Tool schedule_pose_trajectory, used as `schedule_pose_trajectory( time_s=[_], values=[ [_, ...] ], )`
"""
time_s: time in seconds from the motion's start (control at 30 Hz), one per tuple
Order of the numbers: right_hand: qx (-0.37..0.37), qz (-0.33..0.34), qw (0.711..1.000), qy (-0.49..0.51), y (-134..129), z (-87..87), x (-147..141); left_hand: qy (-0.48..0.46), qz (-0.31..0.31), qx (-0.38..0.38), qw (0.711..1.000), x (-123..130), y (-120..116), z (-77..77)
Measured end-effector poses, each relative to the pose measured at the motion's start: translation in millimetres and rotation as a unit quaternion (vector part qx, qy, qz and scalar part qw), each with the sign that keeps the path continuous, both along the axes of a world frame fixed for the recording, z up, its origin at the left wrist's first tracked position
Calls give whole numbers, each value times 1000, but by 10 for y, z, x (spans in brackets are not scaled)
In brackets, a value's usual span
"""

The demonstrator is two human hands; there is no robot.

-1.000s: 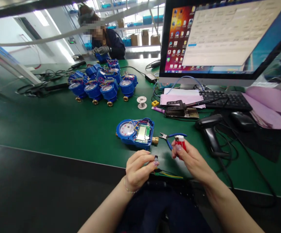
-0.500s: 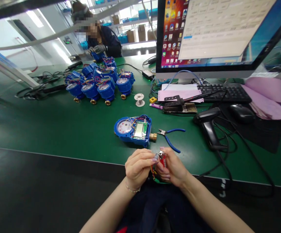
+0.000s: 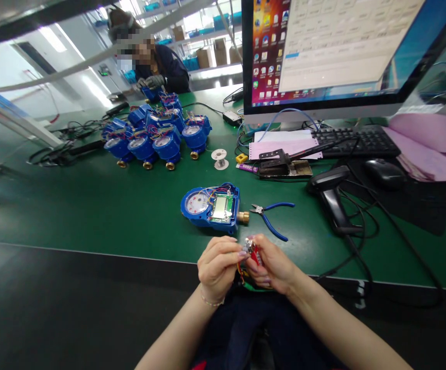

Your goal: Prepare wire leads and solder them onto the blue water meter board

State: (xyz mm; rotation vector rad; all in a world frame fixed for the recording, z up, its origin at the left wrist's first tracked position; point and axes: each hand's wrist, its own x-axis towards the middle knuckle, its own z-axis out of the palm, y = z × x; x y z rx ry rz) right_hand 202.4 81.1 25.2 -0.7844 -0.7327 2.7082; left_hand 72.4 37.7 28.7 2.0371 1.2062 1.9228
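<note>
My right hand (image 3: pixel 272 264) is closed around a red lighter (image 3: pixel 256 255) with a metal top. Between the fingertips of my left hand (image 3: pixel 219 263) is a small greyish piece (image 3: pixel 245 248), held against the lighter's top; its exact kind is unclear. Red and yellow wires (image 3: pixel 240 270) hang below the fingers. A green part (image 3: pixel 254 288) shows under my hands, mostly hidden. Just beyond them lies an opened blue water meter (image 3: pixel 207 208) with a round dial, a small display board and a brass fitting. Blue-handled cutting pliers (image 3: pixel 274 218) lie to its right.
Several blue water meters (image 3: pixel 166 144) stand at the back left, near a co-worker (image 3: pixel 161 67). A wire spool (image 3: pixel 220 160), a soldering iron (image 3: pixel 303 154) on its stand, a barcode scanner (image 3: pixel 333 200), a keyboard (image 3: pixel 354 144) and a monitor (image 3: pixel 338 108) occupy the bench.
The lighter's top has tilted left, and now meets the greyish piece in my left fingertips. The view has shifted slightly; the meter and pliers lie as before.
</note>
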Motion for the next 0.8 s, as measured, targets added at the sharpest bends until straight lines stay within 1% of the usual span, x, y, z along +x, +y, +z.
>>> schedule_pose_trajectory(
  time_s=[0.4,0.5,0.57,0.63,0.67,0.7,0.73,0.77,0.8],
  values=[
    [-5,13,1000,-20,-2,-20,-12,-8,8,-4,1000,-15,4,-12],
    [-8,22,999,-24,-13,0,-27,-12,6,-5,1000,-14,-1,-7],
    [0,18,999,-32,-9,31,-24,-13,7,-2,1000,-24,4,22],
    [46,-13,998,-52,27,63,19,-8,25,1,1000,-61,18,84],
    [86,-45,993,-72,62,73,63,-3,41,3,999,-92,28,127],
    [135,-84,982,-101,111,76,126,4,62,4,998,-131,41,177],
    [190,-127,963,-142,171,68,207,12,85,7,996,-178,56,230],
    [249,-167,934,-195,241,51,302,22,107,9,994,-228,72,283],
    [308,-202,892,-261,317,26,408,32,125,12,992,-280,88,334]
  ],
)
